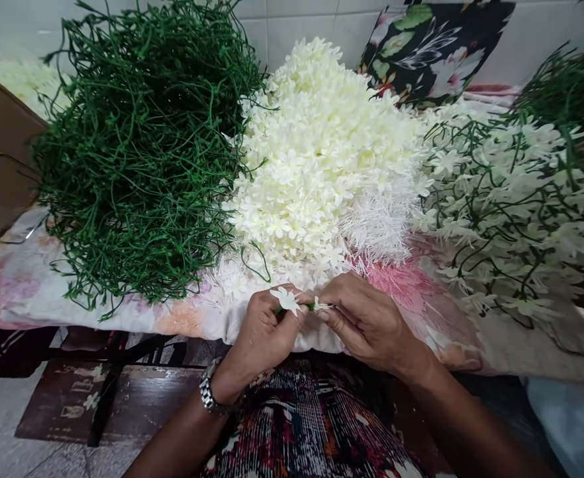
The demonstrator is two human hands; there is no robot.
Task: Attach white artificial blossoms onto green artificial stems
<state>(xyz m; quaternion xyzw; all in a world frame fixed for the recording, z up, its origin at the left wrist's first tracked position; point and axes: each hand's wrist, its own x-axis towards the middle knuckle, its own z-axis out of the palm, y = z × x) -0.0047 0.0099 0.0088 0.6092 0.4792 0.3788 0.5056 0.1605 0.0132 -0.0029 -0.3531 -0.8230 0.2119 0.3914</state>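
My left hand [264, 328] is closed in a pinch on a thin green stem that carries a small cream plastic flower [286, 299]. My right hand [366, 318] is also closed, its fingertips pinching the other end of that stem by a small white piece [321, 306]. The two hands meet just in front of a heap of loose cream flowers [321, 153]. A metal watch [206, 392] sits on my left wrist.
A big tangle of bare green stems [142, 153] lies at the left. Assembled sprigs with flowers on green stems [515, 199] are piled at the right. A floral cloth [27, 292] covers the surface. A floral cushion [431, 46] leans at the back wall.
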